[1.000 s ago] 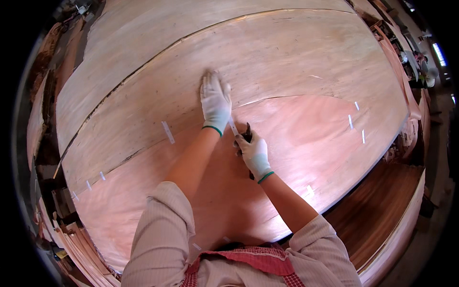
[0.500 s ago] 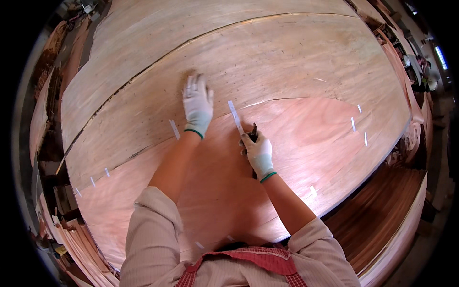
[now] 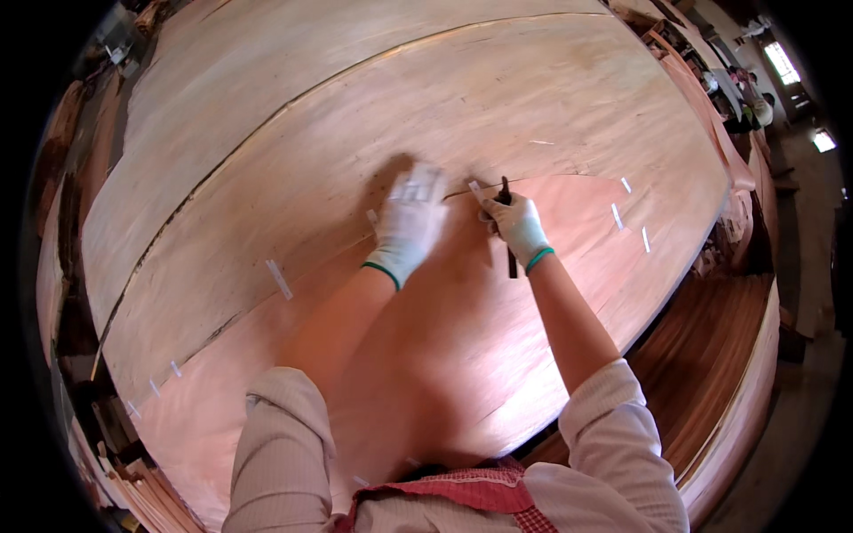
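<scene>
My left hand (image 3: 411, 218), in a white glove with a green cuff, lies flat and open over the seam between two wood veneer sheets. It is smeared by motion. A white tape strip (image 3: 372, 218) shows beside it, partly hidden by the hand. To its right, my gloved right hand (image 3: 521, 224) is closed around a slim dark tool (image 3: 505, 193), whose kind I cannot make out. A short white tape strip (image 3: 477, 190) stretches from its fingertips across the seam. The reddish veneer sheet (image 3: 355, 391) lies nearer me, the paler sheet (image 3: 338, 147) beyond it.
More tape strips (image 3: 279, 279) dot the seam and the right side. A long dark split (image 3: 267, 123) curves across the far part of the pale sheet. Stacked veneer (image 3: 702, 364) stands at the lower right, with more (image 3: 147, 489) at the lower left.
The whole view has shifted. Both hands have moved right along the seam; the left now covers most of the strip that was at the right hand. A shorter strip now shows at the right fingertips.
</scene>
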`<state>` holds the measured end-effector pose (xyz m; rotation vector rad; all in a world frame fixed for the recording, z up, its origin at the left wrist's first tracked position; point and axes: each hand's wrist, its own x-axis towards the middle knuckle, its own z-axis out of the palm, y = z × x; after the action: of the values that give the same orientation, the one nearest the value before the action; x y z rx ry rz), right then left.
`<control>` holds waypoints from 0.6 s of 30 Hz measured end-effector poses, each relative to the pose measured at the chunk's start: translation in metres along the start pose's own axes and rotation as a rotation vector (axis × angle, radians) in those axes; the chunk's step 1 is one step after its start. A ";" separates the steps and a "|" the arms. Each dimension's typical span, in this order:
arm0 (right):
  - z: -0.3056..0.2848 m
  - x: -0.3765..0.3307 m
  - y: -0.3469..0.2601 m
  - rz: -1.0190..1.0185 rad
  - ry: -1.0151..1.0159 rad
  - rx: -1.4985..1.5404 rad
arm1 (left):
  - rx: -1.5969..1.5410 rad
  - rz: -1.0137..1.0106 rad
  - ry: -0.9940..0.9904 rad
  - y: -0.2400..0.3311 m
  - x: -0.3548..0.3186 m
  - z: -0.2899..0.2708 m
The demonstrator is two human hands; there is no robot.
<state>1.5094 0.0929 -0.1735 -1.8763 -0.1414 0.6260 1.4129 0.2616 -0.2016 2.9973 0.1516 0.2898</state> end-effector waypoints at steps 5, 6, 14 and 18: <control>-0.007 0.033 0.013 -0.295 0.104 -0.834 | -0.018 0.273 -0.054 0.026 0.018 0.020; -0.011 0.038 0.001 -0.308 0.012 -1.080 | -0.014 0.258 -0.086 0.023 0.015 0.021; -0.102 0.100 0.014 0.077 0.099 -0.287 | -0.317 0.249 0.082 0.037 0.023 0.023; -0.098 0.053 -0.012 0.126 -0.045 -0.437 | -0.309 0.180 0.095 0.022 0.014 0.027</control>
<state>1.6048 0.0362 -0.1559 -2.3064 -0.2033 0.7689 1.4343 0.2386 -0.2224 2.6930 -0.1422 0.4316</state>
